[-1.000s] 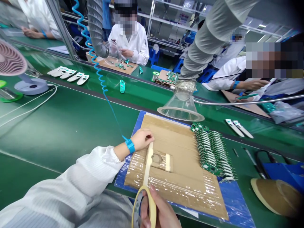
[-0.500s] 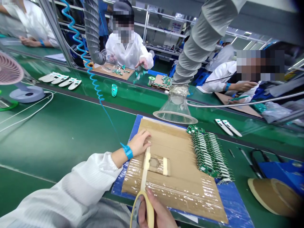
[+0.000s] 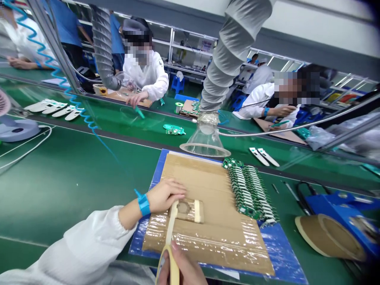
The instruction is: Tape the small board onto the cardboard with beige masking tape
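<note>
Masking tape roll (image 3: 165, 269) clenched in right hand (image 3: 182, 271), strip (image 3: 172, 221) beside open left hand (image 3: 164, 196)

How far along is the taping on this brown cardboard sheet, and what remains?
Done: a cream masking-tape strip fixes the right edge of the cardboard patch on the plastic-wrapped brown cardboard sheet. In hand: the left hand presses beside a second strip on the patch's left edge, and the right hand holds the cream tape roll. Left: that strip runs uncut to the roll; green circuit boards lie in rows nearby.
</note>
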Tool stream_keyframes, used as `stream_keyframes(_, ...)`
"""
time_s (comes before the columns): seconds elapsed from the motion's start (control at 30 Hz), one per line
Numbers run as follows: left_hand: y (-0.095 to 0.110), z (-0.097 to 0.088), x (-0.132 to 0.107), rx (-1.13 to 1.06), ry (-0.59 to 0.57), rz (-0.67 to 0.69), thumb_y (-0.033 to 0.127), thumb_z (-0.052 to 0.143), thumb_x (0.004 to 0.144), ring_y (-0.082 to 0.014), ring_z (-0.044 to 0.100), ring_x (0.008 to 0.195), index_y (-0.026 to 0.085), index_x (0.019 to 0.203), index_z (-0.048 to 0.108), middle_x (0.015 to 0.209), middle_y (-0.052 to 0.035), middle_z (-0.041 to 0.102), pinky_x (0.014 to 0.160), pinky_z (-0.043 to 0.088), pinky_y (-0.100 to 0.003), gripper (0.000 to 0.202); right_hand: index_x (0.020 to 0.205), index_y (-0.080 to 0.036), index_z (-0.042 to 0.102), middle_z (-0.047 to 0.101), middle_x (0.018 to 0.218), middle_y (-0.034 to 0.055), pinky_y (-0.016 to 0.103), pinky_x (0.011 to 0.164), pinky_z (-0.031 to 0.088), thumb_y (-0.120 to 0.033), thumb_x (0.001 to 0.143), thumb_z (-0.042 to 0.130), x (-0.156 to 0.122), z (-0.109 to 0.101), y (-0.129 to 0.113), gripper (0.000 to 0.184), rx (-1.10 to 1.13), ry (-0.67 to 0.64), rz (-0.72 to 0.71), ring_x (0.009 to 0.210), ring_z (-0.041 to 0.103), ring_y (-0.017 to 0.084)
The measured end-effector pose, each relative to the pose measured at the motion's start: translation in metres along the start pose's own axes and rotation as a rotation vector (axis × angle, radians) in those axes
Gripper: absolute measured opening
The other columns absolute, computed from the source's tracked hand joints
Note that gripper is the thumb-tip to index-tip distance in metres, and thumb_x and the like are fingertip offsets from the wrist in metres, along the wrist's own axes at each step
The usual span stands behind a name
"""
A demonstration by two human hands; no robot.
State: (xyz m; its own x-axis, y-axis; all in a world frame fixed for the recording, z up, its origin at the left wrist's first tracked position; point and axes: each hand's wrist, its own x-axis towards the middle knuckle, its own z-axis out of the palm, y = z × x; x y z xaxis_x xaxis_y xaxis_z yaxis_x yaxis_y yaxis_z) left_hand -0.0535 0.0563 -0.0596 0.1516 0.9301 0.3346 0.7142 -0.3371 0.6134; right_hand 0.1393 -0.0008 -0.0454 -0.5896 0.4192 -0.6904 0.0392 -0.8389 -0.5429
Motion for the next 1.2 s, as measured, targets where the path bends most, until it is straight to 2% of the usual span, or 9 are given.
stream_keyframes(0.13, -0.005, 0.005, 0.002, -0.019, -0.137, 0.018, 0.023, 0.055, 0.091, -0.0213, 0.06, 0.112, 0.021, 0.102, 0.071, 0.109, -0.002, 0.072, 0.1, 0.045, -0.037, 0.02, 0.072, -0.011, 0.061, 0.059, 0.042, 0.0047, 0.019, 0.038, 0.035, -0.076, 0.056, 0.071, 0.001, -0.003, 0.001, 0.068, -0.007, -0.07, 0.0, 0.037, 0.051, 0.012)
stream_keyframes(0.33, -0.014, 0.005, 0.006, 0.025, -0.196, 0.008, 0.025, 0.064, 0.086, -0.0256, 0.057, 0.115, 0.024, 0.1, 0.072, 0.113, -0.0001, 0.07, 0.1, 0.044, -0.046, 0.016, 0.08, -0.009, 0.06, 0.056, 0.041, 0.0025, 0.015, 0.037, 0.031, -0.072, 0.066, 0.067, 0.003, -0.011, 0.008, 0.065, 0.004, -0.099, -0.028, 0.035, 0.047, 0.009)
stream_keyframes(0.47, -0.011, 0.005, 0.001, 0.077, -0.136, 0.013, 0.027, 0.064, 0.086, -0.023, 0.057, 0.116, 0.024, 0.104, 0.07, 0.119, -0.0013, 0.068, 0.1, 0.045, -0.042, 0.019, 0.076, -0.01, 0.059, 0.057, 0.042, 0.0033, 0.015, 0.036, 0.03, -0.075, 0.059, 0.07, 0.005, -0.01, 0.007, 0.068, 0.041, -0.117, 0.008, 0.034, 0.045, 0.007)
stream_keyframes(0.57, -0.009, 0.009, -0.007, 0.148, -0.008, -0.023, 0.037, 0.065, 0.085, -0.0256, 0.057, 0.114, 0.017, 0.108, 0.068, 0.124, -0.0101, 0.063, 0.099, 0.046, -0.044, 0.031, 0.073, -0.012, 0.058, 0.057, 0.042, 0.0029, 0.016, 0.037, 0.035, -0.074, 0.057, 0.072, 0.008, -0.009, 0.007, 0.066, 0.059, -0.17, 0.03, 0.035, 0.045, 0.007)
stream_keyframes(0.7, -0.005, 0.017, -0.021, 0.231, 0.094, -0.04, 0.043, 0.055, 0.09, -0.0277, 0.061, 0.105, 0.012, 0.101, 0.07, 0.109, -0.0139, 0.07, 0.097, 0.046, -0.048, 0.035, 0.072, -0.016, 0.057, 0.051, 0.037, -0.0011, 0.026, 0.039, 0.047, -0.074, 0.055, 0.071, 0.014, -0.007, 0.013, 0.062, 0.136, -0.18, 0.099, 0.03, 0.039, 0.009)
stream_keyframes(0.83, -0.001, 0.013, -0.028, 0.29, 0.007, -0.018, 0.051, 0.056, 0.088, -0.0301, 0.057, 0.115, 0.016, 0.116, 0.064, 0.12, -0.0113, 0.066, 0.106, 0.037, -0.053, 0.046, 0.065, -0.018, 0.054, 0.054, 0.041, 0.0009, 0.038, 0.043, 0.054, -0.076, 0.054, 0.067, 0.016, -0.002, 0.014, 0.06, 0.18, -0.15, 0.131, 0.029, 0.042, 0.011)
stream_keyframes(0.97, 0.003, 0.003, -0.03, 0.325, -0.13, -0.102, 0.061, 0.058, 0.082, -0.0337, 0.046, 0.128, 0.016, 0.127, 0.056, 0.133, -0.011, 0.056, 0.11, 0.028, -0.06, 0.063, 0.063, -0.017, 0.052, 0.053, 0.039, 0.0017, 0.026, 0.036, 0.044, -0.08, 0.066, 0.055, 0.007, 0.002, 0.008, 0.063, 0.178, -0.107, 0.147, 0.029, 0.047, 0.013)
stream_keyframes(1.03, 0.005, 0.0, -0.031, 0.315, -0.168, -0.129, 0.064, 0.06, 0.078, -0.035, 0.041, 0.132, 0.016, 0.13, 0.053, 0.136, -0.0117, 0.053, 0.111, 0.024, -0.062, 0.071, 0.075, -0.017, 0.055, 0.058, 0.043, 0.003, 0.021, 0.036, 0.039, -0.079, 0.066, 0.057, 0.003, 0.002, 0.009, 0.063, 0.191, -0.093, 0.1, 0.033, 0.053, 0.015)
stream_keyframes(1.2, 0.009, 0.001, -0.034, 0.316, -0.235, -0.16, 0.069, 0.062, 0.073, -0.0335, 0.034, 0.137, 0.014, 0.138, 0.043, 0.144, -0.0138, 0.043, 0.115, 0.014, -0.061, 0.088, 0.089, -0.014, 0.061, 0.066, 0.05, 0.0051, 0.03, 0.064, 0.051, -0.068, 0.073, 0.062, -0.006, 0.0, 0.025, 0.057, 0.106, -0.156, -0.184, 0.049, 0.063, 0.017)
